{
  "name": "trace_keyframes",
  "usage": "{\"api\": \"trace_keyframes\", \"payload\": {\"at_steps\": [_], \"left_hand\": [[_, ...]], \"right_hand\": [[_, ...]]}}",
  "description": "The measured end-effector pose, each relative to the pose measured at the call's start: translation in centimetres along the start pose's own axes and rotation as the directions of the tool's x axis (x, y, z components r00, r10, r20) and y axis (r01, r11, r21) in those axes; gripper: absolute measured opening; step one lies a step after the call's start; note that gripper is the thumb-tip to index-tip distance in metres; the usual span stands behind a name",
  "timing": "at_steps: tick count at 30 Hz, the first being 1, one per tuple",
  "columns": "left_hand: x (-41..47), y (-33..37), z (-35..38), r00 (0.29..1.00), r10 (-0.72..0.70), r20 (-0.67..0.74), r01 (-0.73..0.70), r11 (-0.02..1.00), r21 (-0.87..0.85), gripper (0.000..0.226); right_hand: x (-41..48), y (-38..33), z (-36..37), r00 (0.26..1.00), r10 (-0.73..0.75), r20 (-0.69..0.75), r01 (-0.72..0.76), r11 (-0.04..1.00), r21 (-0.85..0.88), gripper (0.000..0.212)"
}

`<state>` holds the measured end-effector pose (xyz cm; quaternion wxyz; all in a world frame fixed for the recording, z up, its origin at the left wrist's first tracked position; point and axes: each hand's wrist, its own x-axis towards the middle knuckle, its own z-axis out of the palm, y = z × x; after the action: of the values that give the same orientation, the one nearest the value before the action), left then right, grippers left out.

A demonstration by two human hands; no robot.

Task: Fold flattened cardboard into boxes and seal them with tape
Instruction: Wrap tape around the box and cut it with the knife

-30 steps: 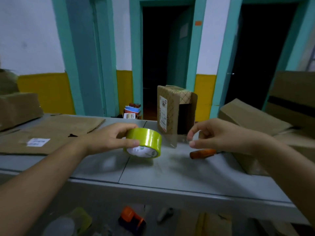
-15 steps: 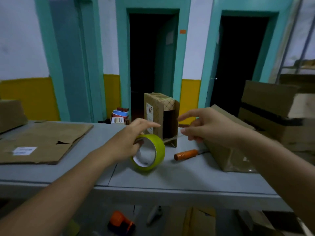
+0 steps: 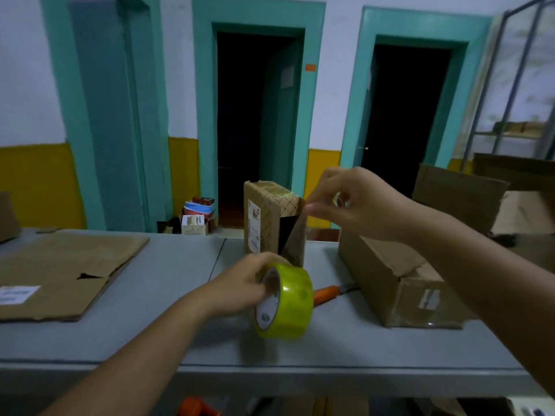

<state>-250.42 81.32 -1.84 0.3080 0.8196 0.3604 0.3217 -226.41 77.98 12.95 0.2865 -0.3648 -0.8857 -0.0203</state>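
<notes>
My left hand [image 3: 243, 285] grips a yellow-green roll of tape [image 3: 285, 303] just above the grey table [image 3: 150, 334]. A clear strip of tape [image 3: 295, 241] runs up from the roll to my right hand [image 3: 357, 202], which pinches its free end at the top of a small upright cardboard box [image 3: 264, 217]. That box stands on end at the table's far side, its dark open side facing right. A flattened cardboard sheet [image 3: 60, 271] with a white label lies on the left of the table.
An orange-handled knife [image 3: 329, 292] lies behind the roll. A large closed cardboard box [image 3: 399, 280] lies on the right, with more cartons [image 3: 459, 193] behind it. Two dark doorways face me. An orange object [image 3: 195, 408] shows under the table.
My right hand has risen with the tape end, drawing the strip longer up to the small box's top. My left hand has lowered the roll and turned it more upright.
</notes>
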Motion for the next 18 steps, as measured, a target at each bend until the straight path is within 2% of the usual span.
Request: {"api": "trace_keyframes", "payload": {"at_steps": [4,5,7,8,11,12,14,16,18], "left_hand": [[0.3,1.1,1.1,0.998,0.034,0.048,-0.032,0.999,-0.034,0.053],[0.5,1.4,1.6,0.997,0.013,0.073,-0.006,0.996,-0.089,0.048],[0.9,1.7,2.8,0.981,-0.126,0.146,0.171,0.917,-0.361,0.023],[0.9,1.5,3.2,0.968,-0.165,0.189,0.229,0.888,-0.399,0.02],[0.3,0.9,4.1,0.965,-0.175,0.196,0.258,0.772,-0.581,0.025],[-0.1,0.5,4.2,0.974,-0.131,0.187,0.212,0.824,-0.525,0.022],[-0.7,0.4,4.1,0.992,-0.032,0.12,0.065,0.958,-0.278,0.012],[-0.5,0.0,3.9,0.998,0.004,0.059,0.003,0.992,-0.127,0.007],[-0.3,0.1,3.7,1.0,-0.01,0.029,0.013,0.995,-0.096,0.008]], "right_hand": [[1.3,0.1,0.1,1.0,-0.011,0.025,0.012,0.999,-0.036,0.012],[1.6,0.2,0.1,0.999,-0.011,0.038,0.012,1.0,-0.021,0.012],[1.9,0.3,-0.1,0.999,-0.001,0.052,0.0,1.0,0.019,0.009],[2.1,0.4,-0.3,0.997,0.004,0.073,-0.006,1.0,0.029,0.006],[2.7,0.3,-1.1,0.97,0.014,0.241,-0.01,1.0,-0.015,0.009],[2.9,0.2,-1.4,0.954,0.019,0.301,-0.008,0.999,-0.04,0.011],[3.3,0.0,-2.0,0.919,0.041,0.391,0.002,0.994,-0.11,0.009],[3.7,0.0,-2.5,0.896,0.066,0.439,0.022,0.981,-0.192,0.007],[4.0,-0.2,-3.2,0.893,0.083,0.442,0.031,0.969,-0.245,0.006]]}}
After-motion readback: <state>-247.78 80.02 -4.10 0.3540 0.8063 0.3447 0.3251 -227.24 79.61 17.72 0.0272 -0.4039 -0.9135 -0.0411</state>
